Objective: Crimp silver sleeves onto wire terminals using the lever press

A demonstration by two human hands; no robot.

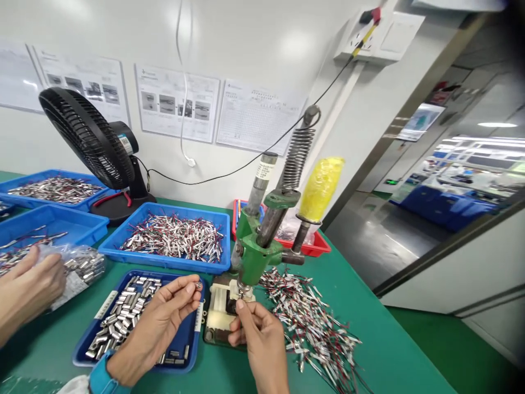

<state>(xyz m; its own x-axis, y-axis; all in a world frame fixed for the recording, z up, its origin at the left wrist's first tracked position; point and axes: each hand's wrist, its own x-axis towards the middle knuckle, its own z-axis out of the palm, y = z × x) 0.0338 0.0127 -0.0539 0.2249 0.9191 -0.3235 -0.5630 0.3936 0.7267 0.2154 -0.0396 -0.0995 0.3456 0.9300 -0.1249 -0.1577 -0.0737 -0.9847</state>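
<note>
A black fan (88, 137) stands on the green counter (391, 361). On the wall (246, 33) there are printed sheets (156, 117), a white cable (191, 162) hanging before one, and a socket box (396, 37) at upper right.

Place: you are in a factory workshop.
Green bench (336, 284): a hand press (256, 260) and blue trays (164, 262) of wired parts (176, 238) before you.
Wall (246, 44): illustrated sheets (164, 123) face you.
Doorway (394, 117): you see a larger work floor (381, 235) beyond.
</note>
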